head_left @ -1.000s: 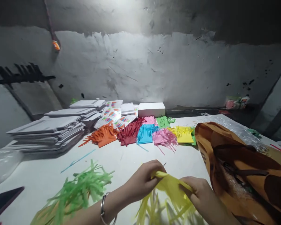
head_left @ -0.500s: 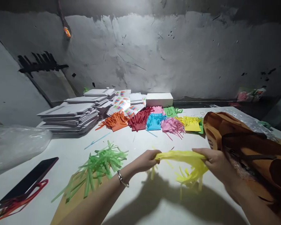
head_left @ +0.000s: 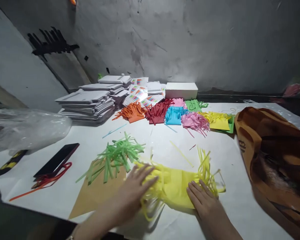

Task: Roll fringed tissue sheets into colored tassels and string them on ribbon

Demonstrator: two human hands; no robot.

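A yellow fringed paper sheet [head_left: 176,185] lies flat on the white table [head_left: 227,156] in front of me. My left hand [head_left: 132,193] rests on its left edge with fingers stretched out flat. My right hand [head_left: 205,205] presses its lower right part, also flat with fingers extended. Thin yellow strips stick up at the sheet's right end. Just left of my left hand lies a brown envelope [head_left: 95,195] with a bundle of green fringed paper [head_left: 117,156] on top.
Fringed paper bundles in orange [head_left: 131,112], red, blue, pink and yellow lie in a row at the back. Stacks of white cards [head_left: 86,103] and a white box [head_left: 181,90] stand behind. A brown bag [head_left: 272,156] fills the right; a phone [head_left: 56,160] and clear plastic lie at the left.
The yellow sheet was held stretched in the air between both hands; now it lies on the table and both hands are flat on it. The view tilted downward.
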